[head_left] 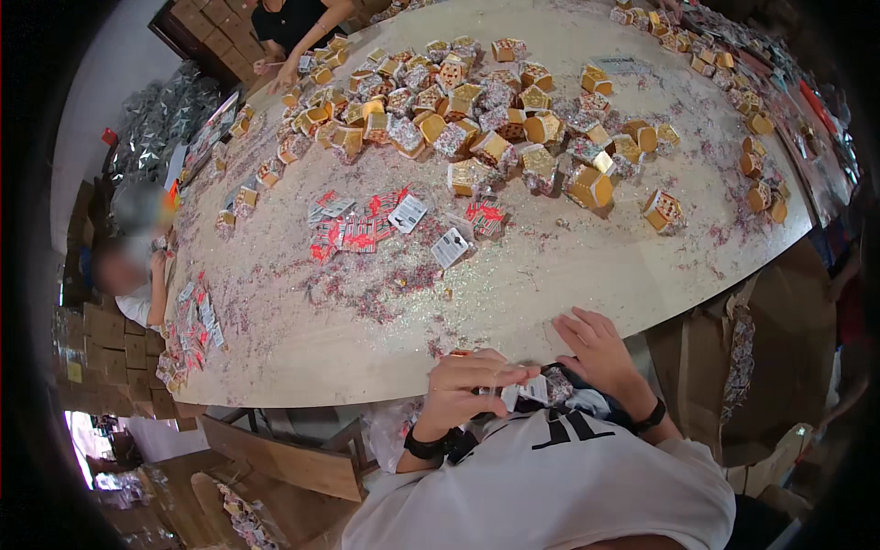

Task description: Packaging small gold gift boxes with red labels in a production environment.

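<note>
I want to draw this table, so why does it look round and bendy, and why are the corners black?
In the head view, the fisheye lens bends the table edge toward the rim and leaves black corners; light is even, with soft shine on the gold boxes; the left hand and right hand look sharp.

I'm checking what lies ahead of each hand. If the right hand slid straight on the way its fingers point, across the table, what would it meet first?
The right hand points up and left over bare, glitter-strewn table. The first thing in line looks like the white tag beside the red-and-white packets, though fisheye bending makes this uncertain.
</note>
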The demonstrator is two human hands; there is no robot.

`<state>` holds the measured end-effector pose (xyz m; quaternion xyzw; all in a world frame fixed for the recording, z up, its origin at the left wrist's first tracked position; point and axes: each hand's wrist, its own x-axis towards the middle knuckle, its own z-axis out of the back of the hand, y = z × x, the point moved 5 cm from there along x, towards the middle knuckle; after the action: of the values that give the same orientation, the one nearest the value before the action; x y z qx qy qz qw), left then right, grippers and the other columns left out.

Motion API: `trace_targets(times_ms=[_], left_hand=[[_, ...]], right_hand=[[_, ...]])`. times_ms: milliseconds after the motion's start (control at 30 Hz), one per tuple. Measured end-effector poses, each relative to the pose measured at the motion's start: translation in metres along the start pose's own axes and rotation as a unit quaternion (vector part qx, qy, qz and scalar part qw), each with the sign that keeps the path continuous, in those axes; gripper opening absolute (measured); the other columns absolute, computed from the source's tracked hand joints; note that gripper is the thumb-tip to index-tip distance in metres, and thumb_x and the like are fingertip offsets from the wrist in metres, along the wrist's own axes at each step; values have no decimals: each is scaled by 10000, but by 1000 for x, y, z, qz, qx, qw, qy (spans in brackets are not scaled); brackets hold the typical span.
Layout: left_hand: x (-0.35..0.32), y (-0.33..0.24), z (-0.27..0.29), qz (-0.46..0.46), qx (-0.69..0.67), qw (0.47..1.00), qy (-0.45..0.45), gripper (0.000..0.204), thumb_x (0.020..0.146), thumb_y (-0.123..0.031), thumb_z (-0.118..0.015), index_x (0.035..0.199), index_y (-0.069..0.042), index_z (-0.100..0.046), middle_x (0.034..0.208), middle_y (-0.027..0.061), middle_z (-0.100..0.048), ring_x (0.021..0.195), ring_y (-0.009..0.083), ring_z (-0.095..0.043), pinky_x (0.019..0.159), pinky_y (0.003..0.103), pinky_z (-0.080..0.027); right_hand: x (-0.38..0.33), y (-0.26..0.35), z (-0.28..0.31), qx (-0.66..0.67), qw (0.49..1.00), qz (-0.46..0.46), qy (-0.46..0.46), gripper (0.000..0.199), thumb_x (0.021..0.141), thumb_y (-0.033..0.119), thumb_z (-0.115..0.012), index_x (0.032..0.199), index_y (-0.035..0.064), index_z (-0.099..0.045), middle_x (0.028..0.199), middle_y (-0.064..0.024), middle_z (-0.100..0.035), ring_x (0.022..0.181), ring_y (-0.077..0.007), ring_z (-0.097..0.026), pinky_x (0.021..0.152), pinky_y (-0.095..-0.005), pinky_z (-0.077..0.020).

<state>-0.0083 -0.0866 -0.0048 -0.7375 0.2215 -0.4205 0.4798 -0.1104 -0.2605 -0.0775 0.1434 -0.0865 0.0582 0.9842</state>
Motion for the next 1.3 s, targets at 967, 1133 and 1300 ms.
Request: trace_targets(times_ms=[967,1133,1300], left_hand=[[-136,-117,11,-113,455,876,-113,185,772,-159,-728,891,-47,-642,719,83,-649,578,147,-582,485,222,-369],[-71,-98,0,-178,172,969,-13,327,832,-158,-671,1097,21,-601,960,229,-654,755,251,-669,537,312,-498],[-17,-130,-28,-339,137,930,40,344,804,-175,-713,1031,63,-614,956,209,-666,805,293,-678,590,286,-515]], right_hand=[[30,-17,5,81,996,30,12,475,758,250,-663,1182,65,-554,872,-84,-490,842,-257,-481,740,-362,-417],[-5,-8,8,129,990,52,-38,496,678,233,-729,1144,134,-590,1041,-55,-535,1018,-278,-466,872,-398,-368],[-18,-8,-1,116,981,89,-126,367,658,133,-734,1013,127,-639,1079,0,-592,1029,-262,-522,825,-369,-431]])
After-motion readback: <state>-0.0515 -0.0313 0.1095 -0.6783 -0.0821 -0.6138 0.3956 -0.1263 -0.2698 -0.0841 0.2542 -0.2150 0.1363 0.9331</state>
